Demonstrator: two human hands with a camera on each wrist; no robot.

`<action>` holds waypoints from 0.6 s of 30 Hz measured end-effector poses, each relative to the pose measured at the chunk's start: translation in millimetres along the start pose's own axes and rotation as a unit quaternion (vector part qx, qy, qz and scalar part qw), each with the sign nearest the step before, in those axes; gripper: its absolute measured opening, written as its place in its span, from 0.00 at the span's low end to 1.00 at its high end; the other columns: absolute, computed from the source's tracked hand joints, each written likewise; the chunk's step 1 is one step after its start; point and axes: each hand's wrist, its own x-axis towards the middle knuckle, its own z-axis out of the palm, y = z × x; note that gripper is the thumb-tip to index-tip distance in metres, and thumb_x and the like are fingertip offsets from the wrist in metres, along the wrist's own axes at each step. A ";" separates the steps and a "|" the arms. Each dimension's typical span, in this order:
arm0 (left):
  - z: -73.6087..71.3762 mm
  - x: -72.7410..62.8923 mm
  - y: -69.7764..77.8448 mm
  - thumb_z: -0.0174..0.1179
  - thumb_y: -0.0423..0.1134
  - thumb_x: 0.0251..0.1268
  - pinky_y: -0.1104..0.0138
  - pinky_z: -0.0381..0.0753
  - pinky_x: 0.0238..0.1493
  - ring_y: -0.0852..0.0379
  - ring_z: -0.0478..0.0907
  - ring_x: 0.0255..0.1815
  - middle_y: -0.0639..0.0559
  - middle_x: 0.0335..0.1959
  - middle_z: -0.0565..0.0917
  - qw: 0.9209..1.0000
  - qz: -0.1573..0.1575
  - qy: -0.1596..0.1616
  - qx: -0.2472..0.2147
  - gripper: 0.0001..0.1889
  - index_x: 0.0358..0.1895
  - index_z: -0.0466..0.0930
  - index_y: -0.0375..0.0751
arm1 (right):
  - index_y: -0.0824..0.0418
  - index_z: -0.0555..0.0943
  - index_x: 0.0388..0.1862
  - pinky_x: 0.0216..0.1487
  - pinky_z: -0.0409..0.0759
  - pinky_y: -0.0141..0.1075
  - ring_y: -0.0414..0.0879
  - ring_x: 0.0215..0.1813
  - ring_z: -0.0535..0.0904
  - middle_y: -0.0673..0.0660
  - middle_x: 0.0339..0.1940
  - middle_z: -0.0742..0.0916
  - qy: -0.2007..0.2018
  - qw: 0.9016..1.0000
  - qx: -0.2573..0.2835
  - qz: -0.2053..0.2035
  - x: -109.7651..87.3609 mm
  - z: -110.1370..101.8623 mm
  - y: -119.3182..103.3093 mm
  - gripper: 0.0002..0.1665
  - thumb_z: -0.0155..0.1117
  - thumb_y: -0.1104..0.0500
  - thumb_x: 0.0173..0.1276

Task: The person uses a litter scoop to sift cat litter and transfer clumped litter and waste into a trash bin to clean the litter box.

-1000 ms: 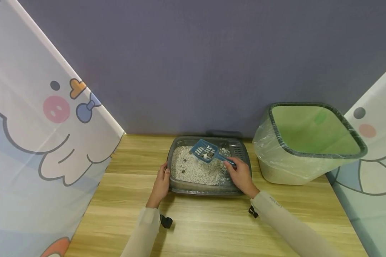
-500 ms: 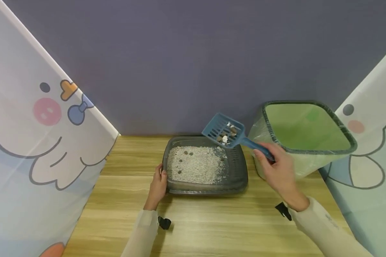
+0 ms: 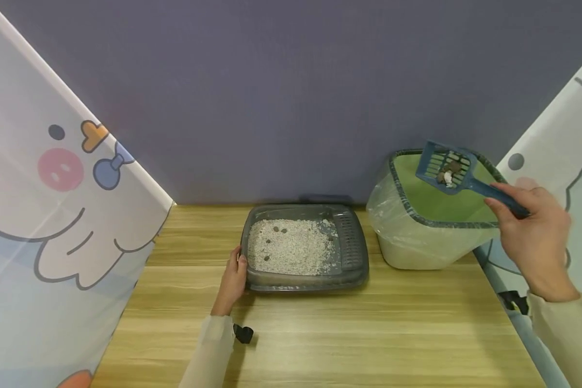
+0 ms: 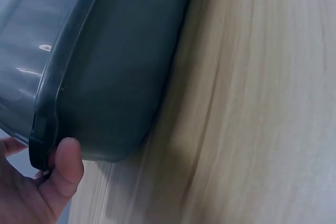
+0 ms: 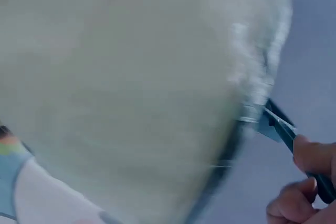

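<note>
My left hand (image 3: 233, 279) grips the left rim of a dark grey litter box (image 3: 303, 282), its thumb on the outer side of the rim in the left wrist view. Pale litter (image 3: 293, 249) with several dark clumps (image 3: 280, 230) covers most of the box floor. My right hand (image 3: 537, 234) holds a blue slotted litter scoop (image 3: 485, 188) by its handle. The scoop's head is over the opening of a bin (image 3: 409, 250) and carries brown and white clumps (image 3: 448, 175). In the right wrist view, the bin's side hides most of the scoop head.
A clear bag lines the pale bin, folded over its dark rim (image 3: 419, 218), to the right of the box. Both stand on a wooden table (image 3: 320, 339). A grey-purple panel (image 3: 271, 108) rises behind, with printed cartoon sheets (image 3: 77, 242) at the sides.
My right hand has lifted the litter scoop with its clumps out of the litter box and carried it right, over the bin. My left hand has stayed on the box rim.
</note>
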 end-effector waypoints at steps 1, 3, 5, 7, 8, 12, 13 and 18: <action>-0.6 0.8 -0.1 0.29 0.59 0.76 0.40 0.63 0.56 0.32 0.62 0.64 0.32 0.69 0.57 1.000 0.000 -0.001 0.004 0.32 0.74 0.49 0.44 | 0.70 0.83 0.49 0.34 0.57 0.23 0.20 0.35 0.58 0.64 0.31 0.76 0.002 1.000 -0.004 0.000 -2.0 1.3 3.6 0.18 0.69 0.72 0.57; -1.6 1.6 0.6 0.29 0.59 0.76 0.41 0.66 0.54 0.32 0.62 0.63 0.32 0.68 0.58 1.000 -0.001 -0.002 0.003 0.32 0.74 0.49 0.44 | 0.70 0.83 0.48 0.32 0.56 0.27 0.23 0.33 0.55 0.58 0.27 0.72 0.011 1.000 -0.011 -0.004 -5.7 4.4 8.5 0.17 0.68 0.71 0.59; -1.6 1.7 0.6 0.29 0.59 0.75 0.44 0.74 0.44 0.31 0.64 0.61 0.31 0.68 0.58 1.000 -0.005 -0.006 -0.003 0.32 0.74 0.49 0.44 | 0.70 0.83 0.48 0.32 0.55 0.28 0.24 0.32 0.55 0.47 0.26 0.69 0.033 0.999 0.000 -0.005 -8.1 7.7 10.7 0.15 0.66 0.71 0.60; -1.3 1.2 0.5 0.29 0.60 0.75 0.49 0.79 0.31 0.30 0.65 0.59 0.32 0.68 0.58 1.000 -0.014 -0.007 -0.014 0.32 0.74 0.49 0.46 | 0.69 0.84 0.47 0.33 0.54 0.29 0.25 0.33 0.56 0.37 0.28 0.66 0.057 0.998 0.021 -0.001 -9.1 11.7 11.2 0.14 0.66 0.70 0.61; -1.0 0.6 0.6 0.29 0.61 0.75 0.52 0.79 0.24 0.30 0.66 0.59 0.32 0.68 0.58 1.000 -0.019 -0.005 -0.021 0.32 0.74 0.49 0.47 | 0.69 0.84 0.46 0.34 0.54 0.29 0.25 0.34 0.56 0.33 0.30 0.65 0.068 0.997 0.030 0.000 -9.1 14.3 11.5 0.13 0.66 0.70 0.61; 0.7 -1.7 -0.2 0.28 0.62 0.74 0.58 0.77 0.15 0.29 0.67 0.57 0.33 0.68 0.57 0.999 -0.033 0.003 -0.034 0.33 0.75 0.49 0.50 | 0.65 0.86 0.44 0.36 0.56 0.26 0.25 0.34 0.59 0.30 0.30 0.66 0.097 0.993 0.063 0.033 -9.6 24.8 13.6 0.13 0.69 0.69 0.59; 1.3 -2.4 -0.1 0.27 0.62 0.74 0.58 0.77 0.14 0.29 0.67 0.56 0.33 0.67 0.57 0.999 -0.035 0.002 -0.037 0.33 0.75 0.49 0.50 | 0.64 0.86 0.44 0.36 0.56 0.25 0.25 0.33 0.60 0.30 0.29 0.67 0.100 0.992 0.065 0.046 -10.2 26.7 14.0 0.13 0.69 0.67 0.59; 2.6 -2.5 3.2 0.28 0.63 0.73 0.56 0.78 0.15 0.27 0.67 0.55 0.33 0.68 0.57 0.998 -0.037 -0.007 -0.046 0.33 0.75 0.48 0.52 | 0.64 0.85 0.47 0.32 0.59 0.23 0.26 0.28 0.64 0.33 0.29 0.74 0.112 0.985 0.117 0.066 -20.6 30.6 -1.9 0.16 0.70 0.64 0.60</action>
